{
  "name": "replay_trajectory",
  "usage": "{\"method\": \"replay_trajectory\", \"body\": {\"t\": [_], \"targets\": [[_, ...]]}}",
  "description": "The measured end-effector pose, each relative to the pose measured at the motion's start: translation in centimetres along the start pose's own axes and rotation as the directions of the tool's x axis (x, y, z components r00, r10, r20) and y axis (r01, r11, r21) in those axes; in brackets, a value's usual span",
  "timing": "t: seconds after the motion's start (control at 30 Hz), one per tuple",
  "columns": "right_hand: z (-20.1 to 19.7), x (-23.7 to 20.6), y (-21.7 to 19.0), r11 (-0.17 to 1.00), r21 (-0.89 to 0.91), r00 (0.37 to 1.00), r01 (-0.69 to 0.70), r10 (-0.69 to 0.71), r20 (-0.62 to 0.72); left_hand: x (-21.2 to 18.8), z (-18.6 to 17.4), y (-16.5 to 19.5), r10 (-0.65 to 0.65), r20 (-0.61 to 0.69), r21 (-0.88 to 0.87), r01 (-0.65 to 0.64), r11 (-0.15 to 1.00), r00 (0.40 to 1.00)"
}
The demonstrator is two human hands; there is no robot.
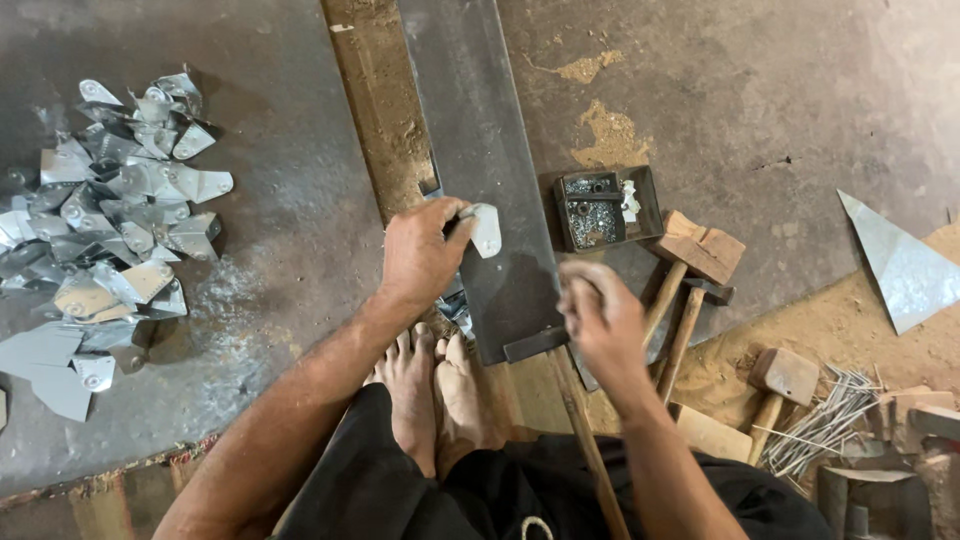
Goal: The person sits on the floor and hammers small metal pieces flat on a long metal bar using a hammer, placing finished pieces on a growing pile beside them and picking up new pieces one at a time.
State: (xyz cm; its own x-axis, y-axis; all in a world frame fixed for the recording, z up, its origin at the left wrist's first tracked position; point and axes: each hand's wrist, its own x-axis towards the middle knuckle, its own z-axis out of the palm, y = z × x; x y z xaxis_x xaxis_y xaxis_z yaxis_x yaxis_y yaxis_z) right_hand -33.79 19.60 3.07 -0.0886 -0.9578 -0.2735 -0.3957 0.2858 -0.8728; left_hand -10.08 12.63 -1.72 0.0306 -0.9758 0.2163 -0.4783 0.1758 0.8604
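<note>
A long dark steel bar point(478, 150) runs from twelve o'clock down to the person's feet point(440, 395). At nine o'clock lies a heap of cut metal pieces point(110, 220) on the floor point(290, 250), well apart from the bar. The left hand point(418, 255) pinches one small metal piece point(486, 229) flat on the bar, near its left edge. The right hand point(600, 315) is curled shut, blurred; its contents cannot be told. Just at its two o'clock sit a small tray of rivets point(600, 208) and wooden mallets point(690, 265).
</note>
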Motion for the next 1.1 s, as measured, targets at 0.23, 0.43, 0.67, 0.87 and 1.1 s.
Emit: {"method": "replay_trajectory", "body": {"t": [0.23,0.43,0.67,0.87,1.1], "targets": [[-4.2,-10.3,1.1,0.789,-0.614,0.983,0.023,0.095,0.158,-1.0,0.4,0.9,-0.047,0.042,0.010,0.046,0.999,0.998],[-4.6,-13.7,1.9,0.839,-0.526,0.982,-0.143,0.187,0.032,-1.6,0.6,1.0,0.013,0.041,0.074,-0.016,0.997,0.999],[-5.1,-11.3,1.1,0.951,-0.169,0.946,-0.258,0.284,0.157,-2.6,0.8,1.2,0.229,-0.010,0.202,-0.222,0.954,0.973],[-3.0,-9.4,-0.7,0.871,-0.460,0.979,0.173,-0.202,-0.014,-2.7,0.8,0.9,0.331,0.000,0.230,-0.322,0.918,0.944],[-2.1,-7.8,-2.6,0.776,-0.626,0.997,0.081,-0.050,0.066,-2.6,1.1,0.7,0.341,0.011,0.250,-0.333,0.909,0.940]]}}
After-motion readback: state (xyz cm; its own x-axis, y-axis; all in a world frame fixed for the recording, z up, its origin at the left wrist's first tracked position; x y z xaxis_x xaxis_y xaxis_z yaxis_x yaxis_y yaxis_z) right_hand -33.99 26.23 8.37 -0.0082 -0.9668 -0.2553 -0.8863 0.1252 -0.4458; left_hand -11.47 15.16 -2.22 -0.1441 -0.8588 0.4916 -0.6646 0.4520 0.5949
